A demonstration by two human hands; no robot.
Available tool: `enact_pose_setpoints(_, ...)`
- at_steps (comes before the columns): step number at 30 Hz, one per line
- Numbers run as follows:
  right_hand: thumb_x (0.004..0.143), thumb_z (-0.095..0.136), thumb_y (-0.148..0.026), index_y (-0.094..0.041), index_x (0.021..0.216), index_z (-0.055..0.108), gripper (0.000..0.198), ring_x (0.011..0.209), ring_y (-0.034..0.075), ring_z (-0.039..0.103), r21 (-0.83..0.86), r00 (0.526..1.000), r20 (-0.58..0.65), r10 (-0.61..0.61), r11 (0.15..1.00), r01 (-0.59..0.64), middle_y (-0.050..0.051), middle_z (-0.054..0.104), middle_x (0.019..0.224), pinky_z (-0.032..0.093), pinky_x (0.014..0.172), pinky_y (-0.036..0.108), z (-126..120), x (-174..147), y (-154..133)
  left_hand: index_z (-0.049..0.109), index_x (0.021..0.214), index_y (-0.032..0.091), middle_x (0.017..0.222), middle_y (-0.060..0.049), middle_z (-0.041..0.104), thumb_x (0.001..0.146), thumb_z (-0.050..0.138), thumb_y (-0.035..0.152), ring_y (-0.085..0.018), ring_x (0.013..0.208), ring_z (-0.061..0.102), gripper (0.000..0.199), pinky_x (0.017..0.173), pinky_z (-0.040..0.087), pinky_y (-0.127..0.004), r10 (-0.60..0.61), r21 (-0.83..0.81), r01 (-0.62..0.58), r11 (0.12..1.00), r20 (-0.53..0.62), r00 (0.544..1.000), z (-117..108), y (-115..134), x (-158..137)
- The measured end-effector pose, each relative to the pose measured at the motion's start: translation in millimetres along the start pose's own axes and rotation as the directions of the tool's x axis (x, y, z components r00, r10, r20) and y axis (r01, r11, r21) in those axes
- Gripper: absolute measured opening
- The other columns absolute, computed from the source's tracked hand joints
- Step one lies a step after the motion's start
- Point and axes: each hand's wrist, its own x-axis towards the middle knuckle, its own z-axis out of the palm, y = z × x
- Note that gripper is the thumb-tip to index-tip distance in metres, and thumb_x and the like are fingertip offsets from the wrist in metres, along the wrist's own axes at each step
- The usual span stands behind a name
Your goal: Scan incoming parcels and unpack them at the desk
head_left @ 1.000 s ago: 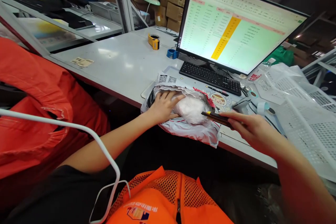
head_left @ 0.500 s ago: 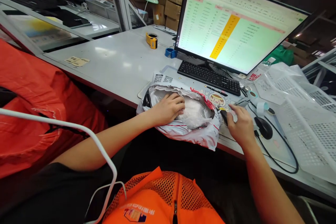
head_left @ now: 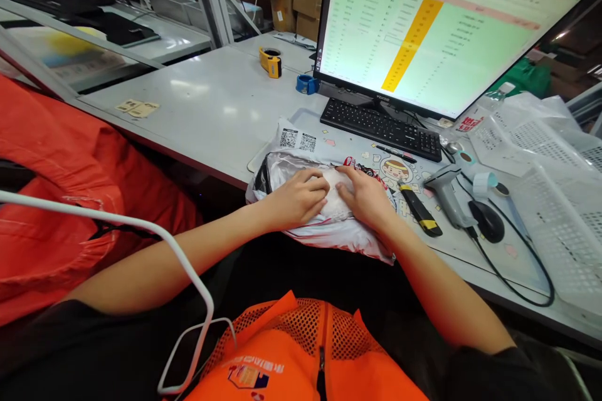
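A white plastic mailing bag point(head_left: 324, 241) lies torn open at the table's front edge, printed with QR codes. Inside it shows a white bundle point(head_left: 333, 191) that looks wrapped in plastic; what it contains is hidden. My left hand point(head_left: 303, 199) reaches into the opening, fingers curled against the bundle's left side. From the right, my right hand point(head_left: 364, 195) lies on the bundle and the bag's edge, thumb and forefinger apart. A black and yellow utility knife point(head_left: 421, 210) rests on the mat to the right of the bag.
Behind the bag are a keyboard point(head_left: 380, 128), a pen point(head_left: 395, 153) and a monitor point(head_left: 423, 31). A barcode scanner point(head_left: 449, 194), a mouse point(head_left: 486, 220) and white baskets point(head_left: 559, 225) are on the right. Tape dispensers point(head_left: 270, 62) stand farther back; a red sack point(head_left: 70, 200) is at left.
My right hand has moved left from beside the utility knife onto the bundle in the bag. The knife now lies free on the mat. My left hand has stayed in the bag.
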Motion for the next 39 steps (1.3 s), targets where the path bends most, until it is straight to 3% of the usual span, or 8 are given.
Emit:
enact_pose_setpoints(4,0.106,0.042,-0.03,-0.021,0.12,0.072,0.034,0.091,0.027,0.07,-0.024,0.991,-0.092,0.092,0.995,-0.095,0.011,0.078,0.102,0.047,0.081,0.034,4,-1,2,0.072,0.096,0.017,0.095,-0.007,0.073,0.106,0.05,0.016,-0.026,0.122,0.058,0.024,0.119,0.045,-0.045,0.039,0.021,-0.039,0.999,-0.007,0.999,-10,7,-21)
enact_pose_setpoints(8,0.106,0.04,-0.034,-0.021,0.105,0.073,0.035,0.078,0.026,0.067,0.067,0.977,-0.146,0.155,0.987,-0.147,0.009,0.074,0.083,0.045,0.075,0.034,3,3,12,0.07,0.089,0.018,0.097,-0.008,0.074,0.105,0.053,0.022,-0.028,0.123,0.06,0.024,0.115,0.047,-0.047,-0.041,0.139,0.043,0.989,-0.022,0.999,-10,14,-36)
enact_pose_setpoints(15,0.098,0.06,-0.039,-0.016,0.124,0.071,0.037,0.123,0.033,0.063,0.091,0.96,-0.261,-0.096,0.988,0.124,0.018,0.07,0.13,0.047,0.108,0.046,-18,0,-5,0.071,0.101,0.018,0.112,-0.011,0.076,0.106,0.052,0.026,-0.032,0.128,0.056,0.021,0.108,0.046,-0.048,-0.056,0.249,0.069,0.966,-0.06,0.997,-4,13,-35)
enact_pose_setpoints(21,0.093,0.073,-0.038,-0.016,0.141,0.062,0.054,0.132,0.038,0.055,-0.143,0.966,-0.053,-0.255,0.959,0.245,0.02,0.059,0.146,0.045,0.11,0.053,-20,-1,-38,0.07,0.102,0.016,0.106,-0.01,0.076,0.107,0.053,0.024,-0.03,0.123,0.06,0.02,0.105,0.044,-0.044,0.024,0.329,0.003,0.944,-0.077,0.997,-10,16,-32)
enact_pose_setpoints(26,0.097,0.063,-0.023,-0.018,0.114,0.071,0.019,0.119,0.03,0.063,-0.19,0.953,0.062,-0.298,0.933,0.304,0.016,0.067,0.134,0.049,0.098,0.04,-27,-6,-40,0.07,0.102,0.018,0.1,-0.007,0.076,0.106,0.054,0.024,-0.029,0.118,0.061,0.018,0.103,0.043,-0.044,0.03,0.359,-0.005,0.933,-0.065,0.997,-12,23,-36)
enact_pose_setpoints(29,0.102,0.053,-0.019,-0.017,0.099,0.069,0.016,0.106,0.026,0.066,-0.236,0.95,0.114,-0.291,0.921,0.311,0.013,0.073,0.118,0.046,0.081,0.033,-32,-9,-45,0.07,0.113,0.015,0.103,-0.009,0.077,0.107,0.053,0.025,-0.029,0.113,0.061,0.021,0.099,0.044,-0.043,0.004,0.376,0.025,0.926,-0.077,0.997,-12,28,-35)
enact_pose_setpoints(33,0.102,0.048,-0.014,-0.016,0.096,0.066,0.019,0.082,0.021,0.063,-0.311,0.968,0.116,-0.22,0.918,0.246,0.011,0.073,0.098,0.032,0.063,0.032,-37,-8,-49,0.07,0.119,0.014,0.106,-0.011,0.075,0.107,0.053,0.028,-0.03,0.111,0.06,0.024,0.096,0.045,-0.044,-0.053,0.388,0.075,0.919,-0.068,0.996,-12,34,-29)
enact_pose_setpoints(39,0.106,0.048,-0.022,-0.018,0.095,0.062,0.018,0.084,0.02,0.061,-0.208,0.95,0.106,-0.292,0.928,0.309,0.009,0.071,0.097,0.031,0.067,0.031,-42,-12,-32,0.072,0.1,0.017,0.122,-0.011,0.073,0.104,0.055,0.026,-0.035,0.121,0.057,0.02,0.099,0.045,-0.049,-0.086,0.409,0.102,0.907,-0.057,0.995,-14,44,-24)
